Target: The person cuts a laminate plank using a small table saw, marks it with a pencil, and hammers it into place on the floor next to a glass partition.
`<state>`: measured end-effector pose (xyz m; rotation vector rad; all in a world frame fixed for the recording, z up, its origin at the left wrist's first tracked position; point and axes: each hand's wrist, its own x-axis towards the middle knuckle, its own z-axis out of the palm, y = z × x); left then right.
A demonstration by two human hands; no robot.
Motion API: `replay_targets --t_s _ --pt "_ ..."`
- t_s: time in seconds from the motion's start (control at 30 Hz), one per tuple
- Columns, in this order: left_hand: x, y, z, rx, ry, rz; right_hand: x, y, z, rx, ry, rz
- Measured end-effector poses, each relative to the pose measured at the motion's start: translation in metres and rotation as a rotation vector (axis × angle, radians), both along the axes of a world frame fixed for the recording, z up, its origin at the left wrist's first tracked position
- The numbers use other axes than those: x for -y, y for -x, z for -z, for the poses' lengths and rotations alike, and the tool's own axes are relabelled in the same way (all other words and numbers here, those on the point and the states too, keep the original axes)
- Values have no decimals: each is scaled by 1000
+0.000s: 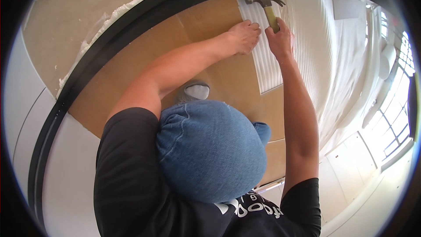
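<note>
Right hand [280, 39] grips the hammer [265, 5]; its head sits above.

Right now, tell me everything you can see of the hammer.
The hammer is a claw hammer with a dull grey metal head and a pale yellowish handle. The right hand grips the handle low down, hiding its end, so only the upper handle and the head show. It is held raised, head uppermost near the top of the view, striking face to the left and curved claw to the right. Its head hangs over the white ribbed panel, whether touching cannot be told. The left hand rests beside it on that panel, not touching the hammer.
</note>
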<state>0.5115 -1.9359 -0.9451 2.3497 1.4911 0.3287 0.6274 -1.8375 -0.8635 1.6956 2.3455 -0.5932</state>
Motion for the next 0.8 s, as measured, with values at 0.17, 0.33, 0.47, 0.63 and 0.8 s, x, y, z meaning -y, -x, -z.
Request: replay_targets --t_s 0.17,0.33,0.47,0.63,0.8 --pt "4 1 -1 55 -21 -44 2 0 3 -31 -3 -53" --pt "5 -2 1 58 -9 -64 4 -2 7 -31 20 -82" --pt "5 -2 -1 74 20 -67 4 0 6 -35 -3 -95" --pt "6 -3 -1 74 21 -78 3 2 6 -52 10 -91" --pt "6 -3 -1 49 37 -63 2 2 8 -47 -3 -106"
